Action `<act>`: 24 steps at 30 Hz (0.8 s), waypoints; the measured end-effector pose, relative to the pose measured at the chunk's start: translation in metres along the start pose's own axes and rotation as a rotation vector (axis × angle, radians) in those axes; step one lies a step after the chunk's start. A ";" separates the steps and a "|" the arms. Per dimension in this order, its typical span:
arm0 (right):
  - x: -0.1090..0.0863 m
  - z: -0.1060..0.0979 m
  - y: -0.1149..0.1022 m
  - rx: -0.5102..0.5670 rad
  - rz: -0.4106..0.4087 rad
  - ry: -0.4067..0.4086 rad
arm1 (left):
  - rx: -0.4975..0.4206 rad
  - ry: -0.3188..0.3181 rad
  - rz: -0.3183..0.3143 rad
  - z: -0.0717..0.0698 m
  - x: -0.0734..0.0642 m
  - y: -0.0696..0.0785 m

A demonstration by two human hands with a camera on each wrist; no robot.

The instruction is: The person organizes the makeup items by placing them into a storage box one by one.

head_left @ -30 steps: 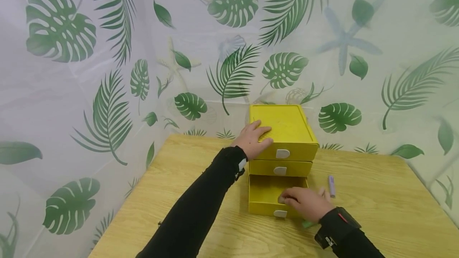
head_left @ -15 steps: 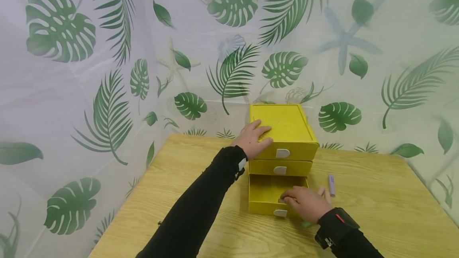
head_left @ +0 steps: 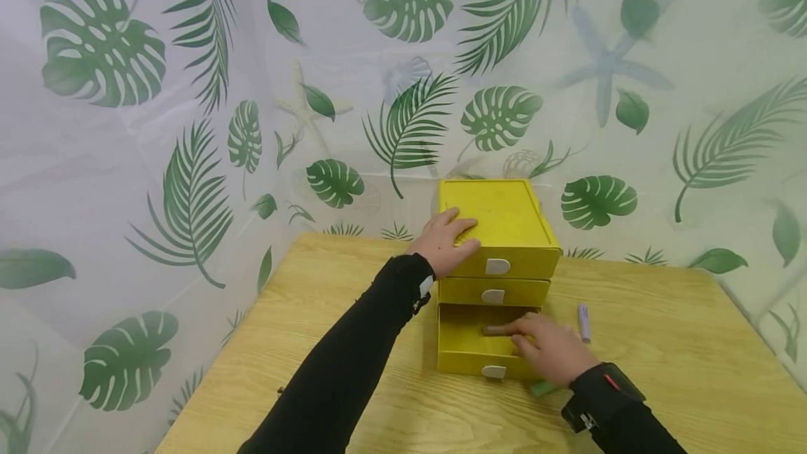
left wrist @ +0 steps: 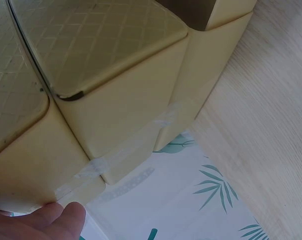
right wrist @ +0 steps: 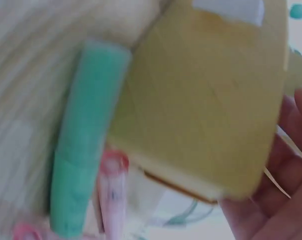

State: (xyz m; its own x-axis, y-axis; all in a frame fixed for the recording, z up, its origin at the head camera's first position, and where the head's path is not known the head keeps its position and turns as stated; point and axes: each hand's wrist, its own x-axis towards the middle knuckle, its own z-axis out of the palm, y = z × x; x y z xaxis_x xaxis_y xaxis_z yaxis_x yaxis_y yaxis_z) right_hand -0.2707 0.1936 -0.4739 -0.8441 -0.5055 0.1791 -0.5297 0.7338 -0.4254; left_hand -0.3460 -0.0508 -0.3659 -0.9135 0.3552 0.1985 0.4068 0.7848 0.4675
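Note:
A yellow three-drawer box (head_left: pixel 494 209) stands on the table, its bottom drawer (head_left: pixel 463 363) pulled out. My left hand (head_left: pixel 444 244) rests on the box's top left edge with fingers spread; in the left wrist view its fingertips (left wrist: pixel 71 217) show at the box's side. Over the open drawer, my right hand (head_left: pixel 555 352) pinches one end of a short brownish stick (head_left: pixel 494 330), shaped like a marker, which points left inside the drawer. In the right wrist view, the hand's fingers (right wrist: pixel 285 170) are beside the drawer front (right wrist: pixel 200 100), and the stick is hidden.
A green marker (right wrist: pixel 86 140) lies by the drawer's front right corner, near pink items (right wrist: pixel 113 190) with ring-shaped ends. Farther right lies a purple marker (head_left: pixel 583 323). A leaf-patterned sheet (head_left: pixel 403 125) hangs behind the wooden table (head_left: pixel 662 342).
My right hand has moved slightly right and farther back over the drawer, and more of the brownish stick shows. The left hand stays on the box.

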 end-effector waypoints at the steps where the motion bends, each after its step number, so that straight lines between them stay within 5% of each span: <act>1: -0.001 -0.003 0.003 -0.002 0.005 0.020 | 0.002 -0.001 0.001 0.000 0.000 0.000; 12: -0.020 -0.038 0.065 -0.118 0.105 0.076 | -0.004 -0.006 0.009 -0.002 0.000 0.002; 24: -0.030 -0.024 0.114 -0.307 0.089 0.028 | -0.020 -0.011 -0.005 -0.001 0.000 0.001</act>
State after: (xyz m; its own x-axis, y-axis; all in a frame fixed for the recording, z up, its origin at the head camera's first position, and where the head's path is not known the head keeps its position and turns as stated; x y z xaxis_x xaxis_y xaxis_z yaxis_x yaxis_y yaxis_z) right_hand -0.3077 0.3040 -0.5063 -0.8878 -0.4239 0.1791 -0.4508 0.8793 -0.1537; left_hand -0.3451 -0.0505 -0.3646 -0.9153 0.3568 0.1868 0.4017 0.7763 0.4858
